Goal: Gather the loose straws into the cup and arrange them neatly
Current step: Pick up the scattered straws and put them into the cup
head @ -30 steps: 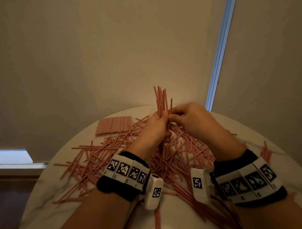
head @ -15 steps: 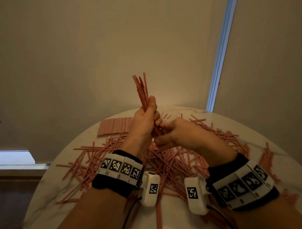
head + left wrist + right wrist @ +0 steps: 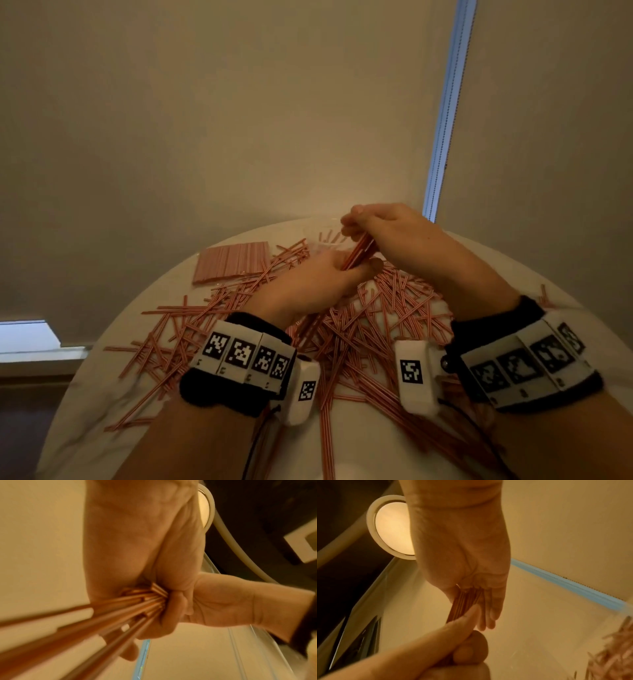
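Note:
Both hands hold one bundle of red-and-white straws (image 3: pixel 358 251) over the far part of the round white table (image 3: pixel 113 404). My left hand (image 3: pixel 318 277) grips its lower end. My right hand (image 3: pixel 383 229) is curled round its upper end. The bundle tilts up to the right. In the left wrist view the bundle (image 3: pixel 111 618) runs toward the camera, with the right hand (image 3: pixel 214 601) wrapped round it. In the right wrist view the left thumb (image 3: pixel 453 626) presses the straws (image 3: pixel 464 601). A faint clear cup (image 3: pixel 322 240) seems to stand just behind the hands, largely hidden.
Many loose straws (image 3: pixel 376 325) lie scattered and crossed over the table's middle and left. A flat, neat pack of straws (image 3: pixel 229 262) lies at the back left. The table edge curves near a beige blind, beside a blue window strip (image 3: pixel 445 137).
The left hand held the bundle upright and high; now it is lower and tilted. The right hand has moved from below onto the bundle's upper end, farther back.

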The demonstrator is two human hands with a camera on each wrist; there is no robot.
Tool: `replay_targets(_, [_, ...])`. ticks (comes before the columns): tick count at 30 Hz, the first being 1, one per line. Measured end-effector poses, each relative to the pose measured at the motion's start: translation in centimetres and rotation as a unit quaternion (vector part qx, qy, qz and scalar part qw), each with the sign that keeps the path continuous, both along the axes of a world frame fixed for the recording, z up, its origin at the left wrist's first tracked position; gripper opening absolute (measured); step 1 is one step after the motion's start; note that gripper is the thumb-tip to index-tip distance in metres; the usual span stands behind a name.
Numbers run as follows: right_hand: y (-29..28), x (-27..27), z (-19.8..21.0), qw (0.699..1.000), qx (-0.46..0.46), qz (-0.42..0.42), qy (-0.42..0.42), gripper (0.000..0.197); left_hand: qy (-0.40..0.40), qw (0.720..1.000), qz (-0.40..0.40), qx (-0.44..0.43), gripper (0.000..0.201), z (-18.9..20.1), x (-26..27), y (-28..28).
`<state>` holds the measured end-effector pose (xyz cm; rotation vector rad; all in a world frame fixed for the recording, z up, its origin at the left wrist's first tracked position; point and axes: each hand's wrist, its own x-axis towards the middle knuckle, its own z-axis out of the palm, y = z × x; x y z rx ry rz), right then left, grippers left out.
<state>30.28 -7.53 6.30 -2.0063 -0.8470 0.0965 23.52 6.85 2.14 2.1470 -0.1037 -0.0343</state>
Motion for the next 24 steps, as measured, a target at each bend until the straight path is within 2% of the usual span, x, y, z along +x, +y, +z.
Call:
replay_targets(2, [0.1,-0.1,0.1,0.999,-0.026,-0.001,-0.045,0.04,-0.026,0.998,-0.001,0.062,0.041,0.2,-0.1,-0.2])
replay_targets(4, [0.4,-0.3,-0.2,0.993,-0.098,0.037,-0.06,0.038,-0.052,0.995,-0.002,0.084,0.023,0.5,-0.1,-0.6])
replay_targets(6, [0.7,-0.3,-0.6,0.983,-0.161,0.04,-0.079,0.032,-0.069,0.991,-0.001,0.117,0.01,0.7,-0.1,-0.7])
replay_targets(8, [0.8,-0.2,-0.7,0.973,-0.199,0.014,-0.112,0.023,-0.074,0.984,0.0,0.165,0.024,0.4,-0.1,-0.7])
replay_targets(10, [0.9,-0.1,-0.7,0.964,-0.225,-0.007,-0.143,0.018,-0.062,0.983,0.031,0.169,0.034,0.1,0.0,-0.7])
replay_targets(12, [1.1,-0.3,-0.9,0.951,-0.259,-0.006,-0.171,0.024,-0.065,0.979,0.08,0.176,0.054,0.0,0.2,-0.5])
replay_targets(14, [1.1,-0.5,-1.1,0.944,-0.274,0.003,-0.182,0.033,-0.082,0.975,0.096,0.183,0.064,0.1,0.4,-0.4])
replay_targets(18, [1.1,-0.2,-0.9,0.937,-0.264,-0.003,-0.228,0.04,-0.101,0.987,0.068,0.109,0.079,0.2,0.2,-0.2])
replay_targets(21, [0.8,0.3,-0.7,0.919,-0.279,0.014,-0.277,0.037,-0.122,0.99,0.054,0.042,0.09,0.2,0.4,0.1])
replay_targets(24, [-0.8,1.8,-0.4,0.942,-0.218,-0.045,-0.253,0.043,-0.135,0.986,0.091,0.03,0.1,0.3,0.5,1.0])
